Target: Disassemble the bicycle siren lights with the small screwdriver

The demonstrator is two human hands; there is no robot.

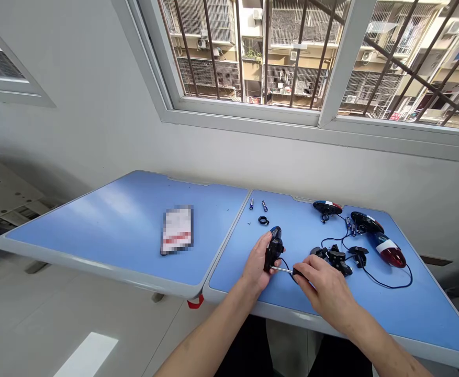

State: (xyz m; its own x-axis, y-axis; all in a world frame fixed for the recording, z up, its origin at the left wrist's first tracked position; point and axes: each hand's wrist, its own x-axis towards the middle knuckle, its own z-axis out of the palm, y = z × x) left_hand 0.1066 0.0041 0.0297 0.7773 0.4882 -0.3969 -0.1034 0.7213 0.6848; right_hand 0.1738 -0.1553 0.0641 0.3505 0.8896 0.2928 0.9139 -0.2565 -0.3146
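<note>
Above the front edge of the blue table, my left hand [258, 264] is wrapped round a black device [274, 248] with a dark cable, held upright. From the right, my right hand [325, 288] grips the black handle of a screwdriver [282, 269]. The screwdriver's metal shaft points left and its tip meets the lower part of the device; the exact contact spot is too small to make out. Behind my left hand lie a black ring clamp [264, 220], a tiny screw [248, 223] and two small batteries [252, 203], [265, 206].
Right of my hands lie black clamp parts [337, 259], a glossy red, white and blue shell [390, 251], two more dark shells [327, 208], [366, 223] and loose cables. A blurred flat item [177, 229] rests on the left table [127, 225]. A barred window stands behind.
</note>
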